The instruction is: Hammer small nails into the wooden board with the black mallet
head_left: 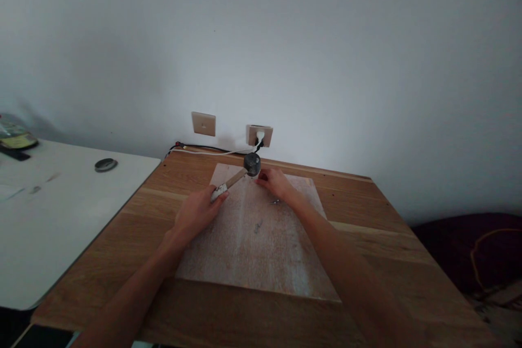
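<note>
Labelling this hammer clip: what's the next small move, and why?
Probably a short downward tap. The left hand grips the wooden-handled hammer with its dark round head raised just beside the right hand, whose fingertips pinch something too small to identify against the pale worn board, so the head sits poised over that spot.

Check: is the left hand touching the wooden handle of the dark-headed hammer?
Touching. The head view shows the left hand closed around the pale end of the wooden handle of the hammer.
</note>
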Demonstrator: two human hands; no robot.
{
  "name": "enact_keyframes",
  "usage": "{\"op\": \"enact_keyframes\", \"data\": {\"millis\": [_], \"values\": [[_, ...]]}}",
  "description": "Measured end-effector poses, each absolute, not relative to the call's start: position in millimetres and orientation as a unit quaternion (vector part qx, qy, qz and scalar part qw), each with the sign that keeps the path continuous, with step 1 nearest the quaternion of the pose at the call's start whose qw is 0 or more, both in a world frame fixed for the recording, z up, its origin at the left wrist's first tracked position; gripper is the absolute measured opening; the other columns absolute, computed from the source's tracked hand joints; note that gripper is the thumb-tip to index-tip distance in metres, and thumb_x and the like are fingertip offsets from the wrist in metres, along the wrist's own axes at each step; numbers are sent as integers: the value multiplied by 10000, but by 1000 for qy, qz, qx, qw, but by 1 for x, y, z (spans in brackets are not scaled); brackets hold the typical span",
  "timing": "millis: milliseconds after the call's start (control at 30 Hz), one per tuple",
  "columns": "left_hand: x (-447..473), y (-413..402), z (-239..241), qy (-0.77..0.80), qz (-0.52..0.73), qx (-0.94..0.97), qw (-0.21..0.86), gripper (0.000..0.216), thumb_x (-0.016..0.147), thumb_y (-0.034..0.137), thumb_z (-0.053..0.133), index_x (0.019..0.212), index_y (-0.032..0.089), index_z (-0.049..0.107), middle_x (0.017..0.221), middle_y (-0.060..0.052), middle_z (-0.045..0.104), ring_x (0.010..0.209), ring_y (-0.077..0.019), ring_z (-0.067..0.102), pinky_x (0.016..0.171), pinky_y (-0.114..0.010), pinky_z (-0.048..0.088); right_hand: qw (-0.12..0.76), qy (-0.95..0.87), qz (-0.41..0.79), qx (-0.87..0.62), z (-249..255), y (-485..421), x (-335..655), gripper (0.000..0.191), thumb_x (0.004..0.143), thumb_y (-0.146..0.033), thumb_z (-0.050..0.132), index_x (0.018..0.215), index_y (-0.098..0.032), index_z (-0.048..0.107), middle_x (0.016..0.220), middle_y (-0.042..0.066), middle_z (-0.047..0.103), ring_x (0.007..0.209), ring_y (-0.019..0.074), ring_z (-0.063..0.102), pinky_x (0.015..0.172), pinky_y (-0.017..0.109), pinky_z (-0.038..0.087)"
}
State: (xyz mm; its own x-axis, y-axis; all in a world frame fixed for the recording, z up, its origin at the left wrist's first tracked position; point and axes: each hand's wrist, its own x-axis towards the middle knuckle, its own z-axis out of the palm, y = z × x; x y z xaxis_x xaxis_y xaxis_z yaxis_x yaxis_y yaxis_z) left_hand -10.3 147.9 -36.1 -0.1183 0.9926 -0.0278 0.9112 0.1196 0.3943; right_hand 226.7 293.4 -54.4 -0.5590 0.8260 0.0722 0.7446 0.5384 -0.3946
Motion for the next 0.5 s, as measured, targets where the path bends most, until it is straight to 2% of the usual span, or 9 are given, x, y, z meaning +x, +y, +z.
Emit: {"op": "enact_keyframes", "data": {"millis": [100, 233, 333, 500], "values": [[-4, 150, -32, 718, 123, 672, 132, 459, 1012, 575, 403, 1065, 211, 678, 955, -129, 764, 919, -312, 732, 741, -349, 481, 139, -863, 175, -453, -51, 291, 231, 192, 912, -320, 735, 914, -129, 730, 854, 67, 750, 789, 194, 685, 713, 280, 472], [3, 153, -29, 696, 92, 701, 127, 450, 1016, 564, 398, 1062, 211, 673, 980, -134, 761, 938, -299, 729, 757, -345, 483, 129, -866, 188, -444, -38, 286, 256, 262, 833, -223, 763, 1076, -130, 727, 957, 81, 760, 836, 200, 679, 717, 262, 460], [7, 155, -30, 703, 93, 694, 125, 455, 1016, 573, 393, 1055, 213, 669, 955, -129, 759, 924, -292, 731, 757, -341, 482, 95, -874, 199, -433, -29, 278, 281, 231, 812, -147, 716, 1040, -119, 747, 912, 93, 758, 805, 199, 674, 714, 264, 464], [14, 159, -31, 711, 102, 684, 127, 472, 1017, 578, 376, 1058, 207, 666, 946, -128, 759, 896, -291, 734, 721, -332, 475, 41, -888, 237, -391, -28, 265, 298, 220, 720, -76, 726, 913, -166, 782, 830, 40, 763, 745, 173, 674, 714, 247, 481]]}}
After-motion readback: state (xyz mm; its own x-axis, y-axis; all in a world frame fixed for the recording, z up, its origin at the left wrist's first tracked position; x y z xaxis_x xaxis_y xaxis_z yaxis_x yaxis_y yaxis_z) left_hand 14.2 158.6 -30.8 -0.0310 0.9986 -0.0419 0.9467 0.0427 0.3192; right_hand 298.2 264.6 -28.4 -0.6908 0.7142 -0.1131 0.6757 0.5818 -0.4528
